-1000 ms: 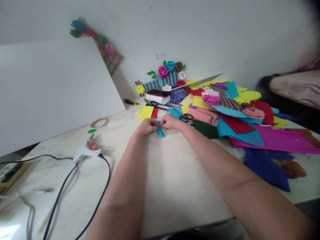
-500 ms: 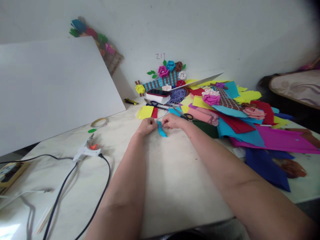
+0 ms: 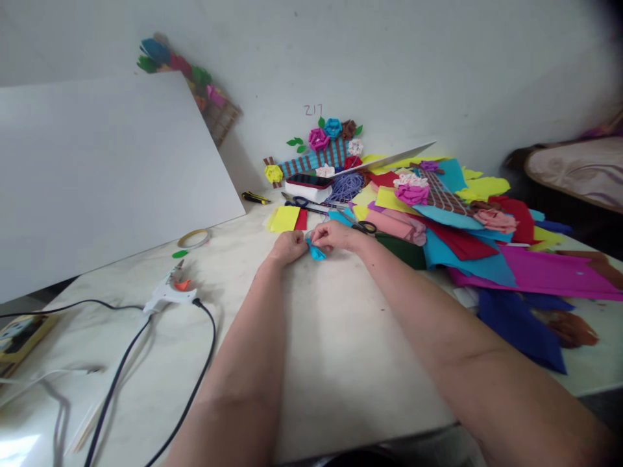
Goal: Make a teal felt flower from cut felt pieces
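Both hands pinch a small blue paper piece: left hand (image 3: 291, 246) and right hand (image 3: 331, 235) nearly meet over the middle of the tabletop (image 3: 350, 350). Half a second ago its loose end hung longer; now it looks shorter and bunched, so it is probably being folded or twisted. A glue gun (image 3: 170, 290) lies toward the left edge, coloured paper sheets (image 3: 548, 269) toward the right; beyond the far edge rises a pale wall (image 3: 413, 71).
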`<state>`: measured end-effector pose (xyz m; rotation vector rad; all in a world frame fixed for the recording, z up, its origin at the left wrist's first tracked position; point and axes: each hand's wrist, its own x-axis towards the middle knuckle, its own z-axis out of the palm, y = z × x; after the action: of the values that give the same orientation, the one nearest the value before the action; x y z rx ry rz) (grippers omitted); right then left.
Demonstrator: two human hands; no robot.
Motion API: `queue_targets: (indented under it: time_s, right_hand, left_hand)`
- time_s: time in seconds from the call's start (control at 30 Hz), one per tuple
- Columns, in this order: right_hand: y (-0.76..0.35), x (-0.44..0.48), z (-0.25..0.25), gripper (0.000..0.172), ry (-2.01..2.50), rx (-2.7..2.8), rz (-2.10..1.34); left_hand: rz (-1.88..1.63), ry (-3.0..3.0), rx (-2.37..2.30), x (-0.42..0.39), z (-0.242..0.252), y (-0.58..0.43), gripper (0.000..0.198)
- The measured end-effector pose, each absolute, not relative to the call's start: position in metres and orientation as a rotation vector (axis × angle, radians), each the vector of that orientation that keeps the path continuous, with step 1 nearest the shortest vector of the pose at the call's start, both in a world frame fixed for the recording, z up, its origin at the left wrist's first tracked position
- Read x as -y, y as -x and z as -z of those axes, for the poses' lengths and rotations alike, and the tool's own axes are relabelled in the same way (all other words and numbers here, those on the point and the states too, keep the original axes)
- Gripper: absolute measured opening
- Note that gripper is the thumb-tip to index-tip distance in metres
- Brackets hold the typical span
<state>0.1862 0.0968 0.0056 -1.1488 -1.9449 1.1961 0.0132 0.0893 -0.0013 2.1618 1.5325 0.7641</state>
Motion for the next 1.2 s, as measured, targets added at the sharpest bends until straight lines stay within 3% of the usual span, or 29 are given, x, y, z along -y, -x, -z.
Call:
queue_targets:
  time_s: [0.27,0.67,1.0,1.2]
  right_hand:
    - [-0.182,-0.088,-0.009,0.007,0.956,1.768,-1.364]
    - [-0.185,-0.092,-0.002,0.014,0.914,1.629,-1.441]
    - [-0.186,-0.100,0.001,0.022,0.842,1.499,-1.351]
    - [-0.181,-0.102,0.004,0.010,0.905,1.519,-1.231]
  left_hand:
    - [-0.757,-2.183,-1.600,-0.093,0.007,-0.013,0.022]
    - [-1.052,-1.802,-1.466,-0.088,0.000,-0.012,0.038]
    - [-0.825,-1.707,-1.464,-0.086,-0.017,-0.013,0.052]
    - [-0.752,-1.634,-1.493,-0.086,-0.021,-0.012,0.051]
